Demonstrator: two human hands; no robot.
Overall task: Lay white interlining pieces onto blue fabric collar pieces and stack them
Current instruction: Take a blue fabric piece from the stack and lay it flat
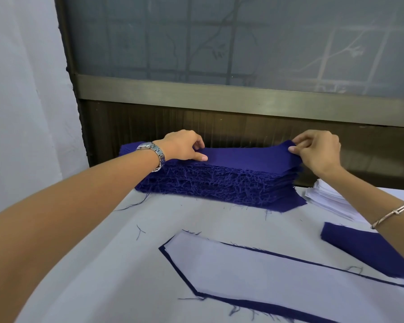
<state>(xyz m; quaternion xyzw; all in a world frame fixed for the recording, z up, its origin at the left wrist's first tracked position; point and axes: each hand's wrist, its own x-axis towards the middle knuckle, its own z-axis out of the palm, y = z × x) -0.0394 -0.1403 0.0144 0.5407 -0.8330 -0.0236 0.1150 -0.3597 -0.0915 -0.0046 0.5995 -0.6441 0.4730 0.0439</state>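
Noted pinched between left hand [184, 145] and right hand [317, 150], at each end: top blue collar piece [247, 157], on stack [219, 183] directly under both hands. Judged light, limp, fray-prone; take by ends.

Frosted window [243, 38], metal frame rail [219, 96], grey table cover [91, 252]

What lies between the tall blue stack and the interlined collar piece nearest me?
Head view: only bare table cover and loose blue threads between stack and piece.
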